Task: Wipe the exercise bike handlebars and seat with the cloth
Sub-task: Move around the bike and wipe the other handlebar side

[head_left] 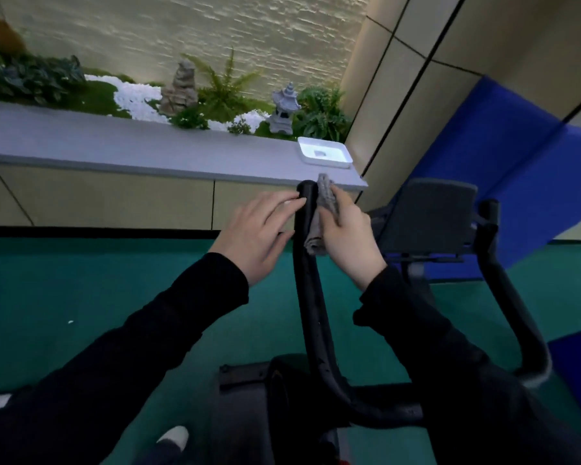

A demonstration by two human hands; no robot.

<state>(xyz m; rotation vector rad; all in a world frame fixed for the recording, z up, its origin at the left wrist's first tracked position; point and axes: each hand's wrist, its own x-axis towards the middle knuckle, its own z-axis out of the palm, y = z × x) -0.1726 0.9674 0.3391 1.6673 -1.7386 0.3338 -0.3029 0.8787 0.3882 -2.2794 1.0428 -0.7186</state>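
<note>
— Cloth (326, 201): how much of it is hidden?
— Part of it is covered by the right hand (348, 239); that hand's fingertips are concealed behind cloth and bar (311, 297); the bike (282, 391) lower down is lost in shadow and cut off by the bottom edge.
— How are the hands posed?
— The left hand (255, 233) is held open, fingers nearly straight, tips laid against the bar's left side near its top; nothing is gripped by it; the right is curled round the cloth, which is pressed to the bar's right side, opposite.
— And how is the cloth seen?
— Grey, crumpled, bunched lengthwise along the upper bar; its top is seen above the fingers, just below the bar's rounded end; its lower end is left hanging under the thumb.
</note>
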